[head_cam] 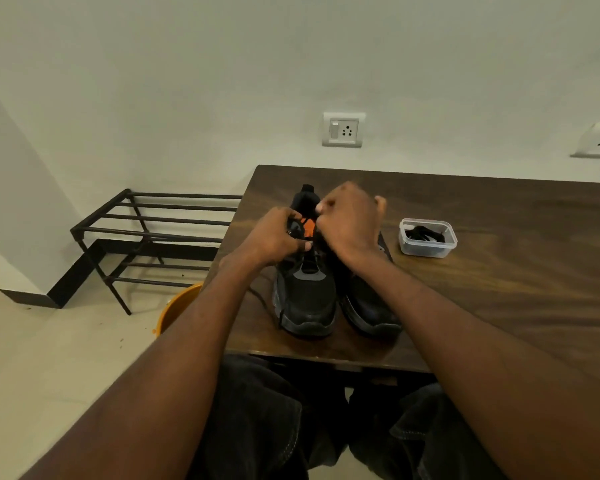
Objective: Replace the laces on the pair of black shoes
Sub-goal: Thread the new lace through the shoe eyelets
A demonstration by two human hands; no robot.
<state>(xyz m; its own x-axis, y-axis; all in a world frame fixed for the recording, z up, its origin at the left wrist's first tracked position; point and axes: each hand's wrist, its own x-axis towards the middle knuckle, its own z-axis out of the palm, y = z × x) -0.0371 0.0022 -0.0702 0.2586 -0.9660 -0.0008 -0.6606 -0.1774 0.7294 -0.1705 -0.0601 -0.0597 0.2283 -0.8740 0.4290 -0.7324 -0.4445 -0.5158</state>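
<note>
Mid-frame on the bench (499, 216), left hand (274, 239) grips the left shoe (305, 299); right hand (349, 223) pinches its lace (313, 244). Steady the shoe and pull straight through each eyelet.

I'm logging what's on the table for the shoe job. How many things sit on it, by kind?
Black shoes: 2, left shoe, right shoe
Clear plastic container holding black laces: 1
Total: 3
</note>
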